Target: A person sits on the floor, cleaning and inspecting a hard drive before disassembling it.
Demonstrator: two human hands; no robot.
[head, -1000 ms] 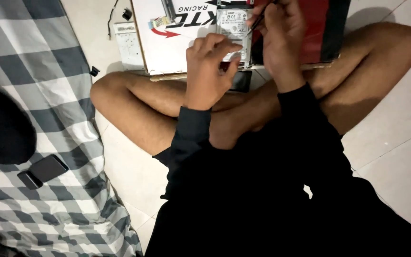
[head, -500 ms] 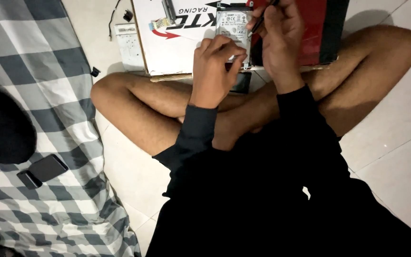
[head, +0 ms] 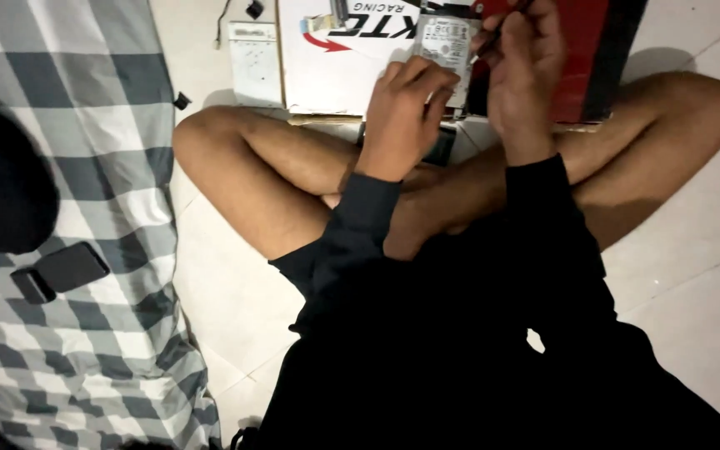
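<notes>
- Left hand: fingers grip the drive's lower edge, over the box.
- Right hand: fingers pinch a dark tool beside the drive.
- Phone on the checked bed.

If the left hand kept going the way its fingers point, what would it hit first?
Probably the small silver hard drive, which the left hand already seems to touch at its lower edge; depth is unclear.

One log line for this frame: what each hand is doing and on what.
left hand: steadies hard drive | right hand: grip on dark slim tool at drive edge | drive rests on cardboard box | person sits cross-legged on tiled floor
</notes>
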